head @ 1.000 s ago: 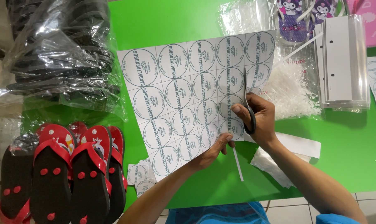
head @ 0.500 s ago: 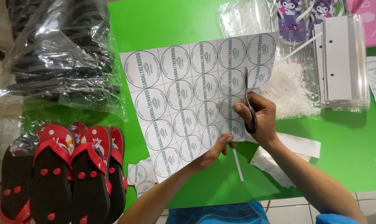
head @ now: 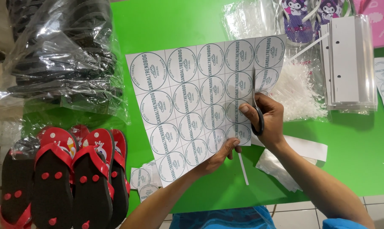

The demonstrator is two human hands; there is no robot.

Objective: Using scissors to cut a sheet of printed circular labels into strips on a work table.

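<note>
Since the earlier frames almost nothing has shifted: our scissors (head: 256,106) have crept only a little further up the sticker sheet (head: 200,101), and both hands sit where they did. Our right hand (head: 266,121) is closed through the black scissor handles, thumb on top, with the blades pointing away from us along a column line near the sheet's right edge. Our left hand (head: 219,154) pinches the sheet's lower edge between thumb and fingers, lifting it off the green table (head: 179,25). The sheet of round printed labels hangs tilted over the table's middle. A thin white offcut strip (head: 243,168) lies just below the left hand, and folded white paper (head: 281,167) rests under our right forearm. A few cut label squares (head: 143,182) lie near the table's front edge. Red and black flip-flops (head: 69,178) sit at the left, bagged dark sandals (head: 60,55) behind them. A stack of white cards (head: 349,63) and shredded white plastic (head: 300,89) lie to the right.
</note>
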